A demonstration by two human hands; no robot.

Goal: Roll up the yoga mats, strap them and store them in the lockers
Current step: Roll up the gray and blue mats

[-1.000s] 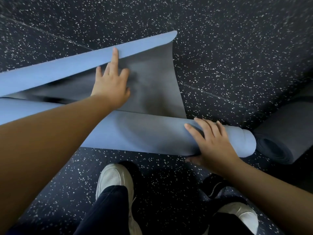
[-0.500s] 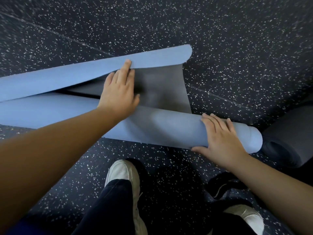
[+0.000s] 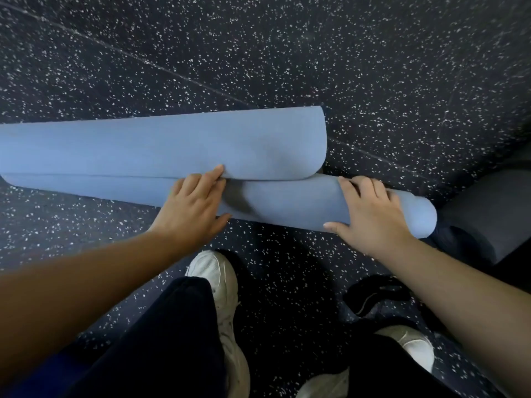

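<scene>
A blue yoga mat (image 3: 287, 202) lies rolled across the dark speckled floor in front of my feet. Its loose end flap (image 3: 172, 142) is folded over and rests against the far side of the roll. My left hand (image 3: 192, 208) holds the flap's near edge at the middle of the roll, index finger on top of the flap and thumb on the roll's near side. My right hand (image 3: 370, 216) grips the roll near its right end, fingers curved over the top and thumb low on the near side.
A dark grey rolled mat (image 3: 488, 208) lies just past the blue roll's right end. A black strap (image 3: 376, 294) lies on the floor by my right shoe (image 3: 413, 349). My left shoe (image 3: 218, 280) stands close to the roll.
My left hand has pulled the raised flap down and towards me onto the roll, hiding the grey underside. My right hand has stayed on the roll's right end.
</scene>
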